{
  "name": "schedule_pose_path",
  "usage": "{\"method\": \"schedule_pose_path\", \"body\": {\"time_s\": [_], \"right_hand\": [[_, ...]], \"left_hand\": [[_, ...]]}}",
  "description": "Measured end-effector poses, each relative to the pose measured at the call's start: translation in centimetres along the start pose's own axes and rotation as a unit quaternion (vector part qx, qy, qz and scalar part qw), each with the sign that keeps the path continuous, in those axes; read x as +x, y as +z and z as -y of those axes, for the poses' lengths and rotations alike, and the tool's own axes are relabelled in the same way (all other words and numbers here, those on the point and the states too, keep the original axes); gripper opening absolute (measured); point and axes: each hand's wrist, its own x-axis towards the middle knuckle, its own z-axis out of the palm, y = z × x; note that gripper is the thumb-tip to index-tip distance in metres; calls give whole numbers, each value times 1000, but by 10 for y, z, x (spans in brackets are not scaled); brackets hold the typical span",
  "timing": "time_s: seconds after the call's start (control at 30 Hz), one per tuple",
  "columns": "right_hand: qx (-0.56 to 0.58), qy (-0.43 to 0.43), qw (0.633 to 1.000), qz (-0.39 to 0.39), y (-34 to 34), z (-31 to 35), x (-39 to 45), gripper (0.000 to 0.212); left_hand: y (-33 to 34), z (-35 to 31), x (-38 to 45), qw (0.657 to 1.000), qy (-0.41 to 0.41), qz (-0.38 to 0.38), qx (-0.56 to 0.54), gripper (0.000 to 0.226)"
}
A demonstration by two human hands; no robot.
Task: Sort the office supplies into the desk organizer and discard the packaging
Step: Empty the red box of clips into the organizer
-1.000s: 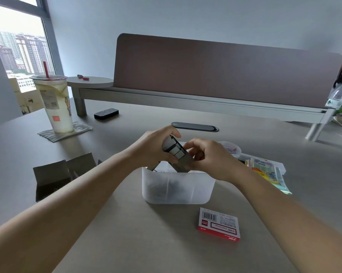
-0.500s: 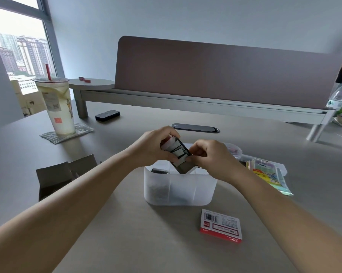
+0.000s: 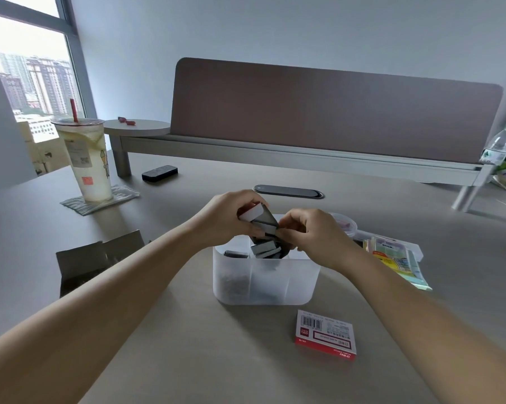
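Both hands work directly above the translucent desk organizer (image 3: 265, 282) at table centre. The left hand (image 3: 225, 220) grips a small staple box (image 3: 259, 218), tilted open end down; the right hand (image 3: 311, 233) pinches its lower end. Grey staple strips (image 3: 265, 249) lie in the organizer's middle compartment, just below the box. A second red-and-white staple box (image 3: 325, 335) lies flat at 5 o'clock of the organizer. Sticky-note packs (image 3: 391, 258) sit at 3 o'clock, an opened cardboard box (image 3: 100, 258) at 9 o'clock.
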Motion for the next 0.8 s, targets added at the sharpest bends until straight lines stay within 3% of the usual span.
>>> {"method": "schedule_pose_path", "body": {"time_s": [0.33,0.67,0.8], "right_hand": [[7,-17,1000,-21,0,3,1,4],[-66,-88,984,-140,-1,3,2,13],[-73,-98,980,-155,-1,5,2,16]], "left_hand": [[-5,9,0,1000,6,-22,-15,28],[-3,5,4,994,52,-94,31,22],[-4,2,0,987,84,-123,61,28]]}}
